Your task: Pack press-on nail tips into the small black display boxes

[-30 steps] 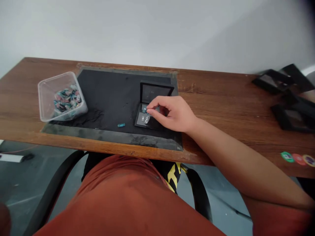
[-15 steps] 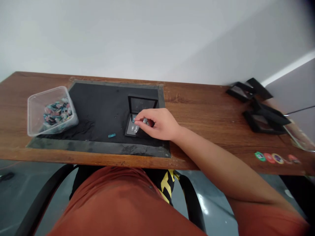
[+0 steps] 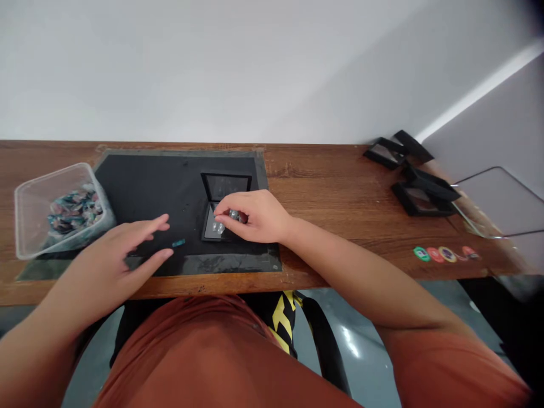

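My right hand (image 3: 259,215) is over a small black box (image 3: 208,226) whose framed lid (image 3: 225,186) stands raised at the back. Its thumb and fingertips meet in a pinch above the grey inside; what they hold, if anything, is hidden. Several clear shiny pieces (image 3: 219,228) lie in the box, partly covered by the hand. My left hand (image 3: 111,252) hovers at the left, thumb and fingers spread, holding nothing. Just beyond its fingertips a small teal piece (image 3: 179,243) lies on the black mat (image 3: 148,181).
A clear plastic tub (image 3: 32,212) with a heap of small wrapped pieces (image 3: 76,209) stands at the left. Several open black boxes (image 3: 425,195) sit at the far right of the wooden table (image 3: 314,175). Round coloured stickers (image 3: 434,254) are near its front edge.
My left hand has come into view from the left and reaches toward the teal piece. My right hand stays pinched over the box. The whole view has shifted slightly.
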A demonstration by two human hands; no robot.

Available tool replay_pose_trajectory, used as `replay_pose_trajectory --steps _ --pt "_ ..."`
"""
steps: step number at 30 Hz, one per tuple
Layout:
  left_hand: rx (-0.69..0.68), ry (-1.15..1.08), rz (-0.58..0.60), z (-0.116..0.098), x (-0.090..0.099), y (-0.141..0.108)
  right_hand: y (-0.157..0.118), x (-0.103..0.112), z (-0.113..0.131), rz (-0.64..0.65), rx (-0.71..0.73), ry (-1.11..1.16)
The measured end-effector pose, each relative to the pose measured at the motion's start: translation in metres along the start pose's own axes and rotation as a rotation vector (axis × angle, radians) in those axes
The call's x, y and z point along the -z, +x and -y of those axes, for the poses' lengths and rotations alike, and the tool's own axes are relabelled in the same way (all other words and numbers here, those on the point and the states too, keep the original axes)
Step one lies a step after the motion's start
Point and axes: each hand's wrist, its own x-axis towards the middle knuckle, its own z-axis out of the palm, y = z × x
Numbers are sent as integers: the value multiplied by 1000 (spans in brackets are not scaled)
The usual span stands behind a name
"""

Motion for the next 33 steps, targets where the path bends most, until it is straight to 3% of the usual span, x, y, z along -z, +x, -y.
replay_pose_trajectory --steps 3,6,10,16,20,24,28,30,33 --pt "-108 61 59 6 -25 16 0 1 -1 8 -6 3" --pt "-159 73 45 8 -36 20 0 1 -2 15 3 19" --pt "-176 52 -14 5 -39 19 0 1 -4 10 18 19" --pt "-109 -58 43 6 -38 18 0 2 -9 78 -38 -28" --pt "-125 -104 -57 3 -39 15 4 1 -8 61 -26 -6" --pt "-130 -120 -303 1 -44 10 1 -4 18 -42 38 106" --pt "-100 -207 -358 8 -48 10 -33 -28 68 -210 -14 343" --pt "-117 -262 -379 12 -49 11 -59 -50 90 -118 44 445" --pt "-138 -355 -379 16 -49 12 -90 -85 109 47 15 336"
